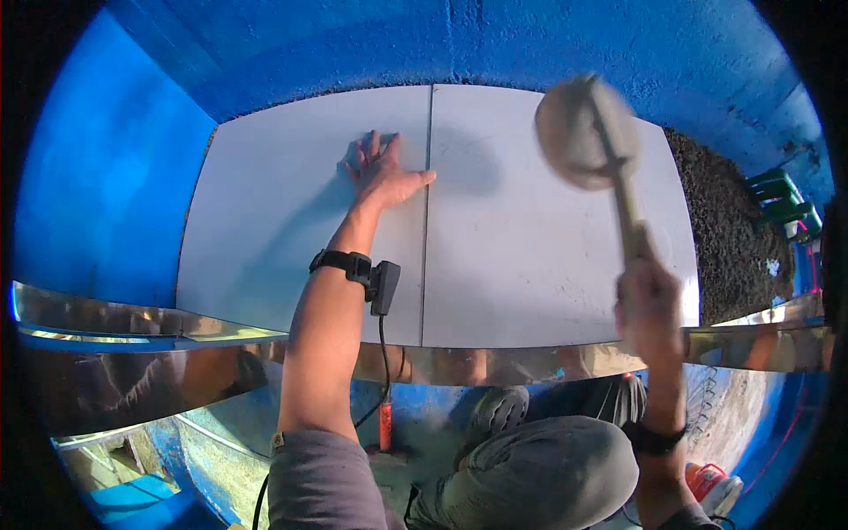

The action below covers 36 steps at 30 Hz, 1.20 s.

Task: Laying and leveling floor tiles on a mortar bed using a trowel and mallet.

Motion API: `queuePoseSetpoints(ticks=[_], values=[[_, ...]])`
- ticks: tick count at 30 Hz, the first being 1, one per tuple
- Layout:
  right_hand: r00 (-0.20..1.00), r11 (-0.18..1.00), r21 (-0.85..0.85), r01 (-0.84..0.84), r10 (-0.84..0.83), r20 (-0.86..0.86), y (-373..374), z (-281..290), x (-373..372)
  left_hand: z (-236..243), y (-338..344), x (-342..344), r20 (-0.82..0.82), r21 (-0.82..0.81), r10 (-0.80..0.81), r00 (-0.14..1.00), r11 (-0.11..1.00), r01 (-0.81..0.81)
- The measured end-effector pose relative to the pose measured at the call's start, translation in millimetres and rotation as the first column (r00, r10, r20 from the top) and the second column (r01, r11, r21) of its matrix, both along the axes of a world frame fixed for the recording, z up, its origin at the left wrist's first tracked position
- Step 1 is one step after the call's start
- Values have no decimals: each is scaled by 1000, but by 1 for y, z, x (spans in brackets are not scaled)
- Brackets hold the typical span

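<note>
Two large pale tiles lie side by side, the left tile (274, 185) and the right tile (539, 256), with a thin dark joint between them. My left hand (384, 179) rests open on the left tile, fingers spread and thumb reaching to the joint. In my right hand (650, 284) is the handle of a mallet (579, 137), gripped closed. Its round, light-coloured head is raised over the right tile and smeared by motion. A shadow of the mallet falls beside the joint.
Blue walls (344, 44) border the tiles at the back and left. Dark, grainy bedding (729, 238) shows right of the tiles, with a green object (782, 201) beyond. A shiny metal strip (495, 365) runs along the near edge. An orange-red cylinder (385, 427) stands below it.
</note>
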State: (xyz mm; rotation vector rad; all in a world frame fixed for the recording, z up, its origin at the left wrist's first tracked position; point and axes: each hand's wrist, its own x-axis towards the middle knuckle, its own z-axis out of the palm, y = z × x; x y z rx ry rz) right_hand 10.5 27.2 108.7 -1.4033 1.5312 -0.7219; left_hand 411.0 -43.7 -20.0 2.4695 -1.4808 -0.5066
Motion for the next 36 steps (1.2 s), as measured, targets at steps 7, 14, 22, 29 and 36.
queuePoseSetpoints(ticks=[7,14,22,29,36], values=[[972,969,135,-208,188,143,-46,-35,23,-6,-2,-1,54,-82,57,997,995,-52],[977,969,129,-213,207,59,5,-35,-31,-10,62,-31,88,-16,-41,995,999,42],[987,976,-182,-116,93,-128,62,4,-146,-1,86,-38,52,14,-96,994,995,95],[525,626,-264,-734,275,-806,53,-39,-107,-12,88,-33,13,-82,-99,995,992,100],[992,991,50,-121,123,-32,45,-7,-81,-8,85,-31,-25,-98,-99,995,991,96]])
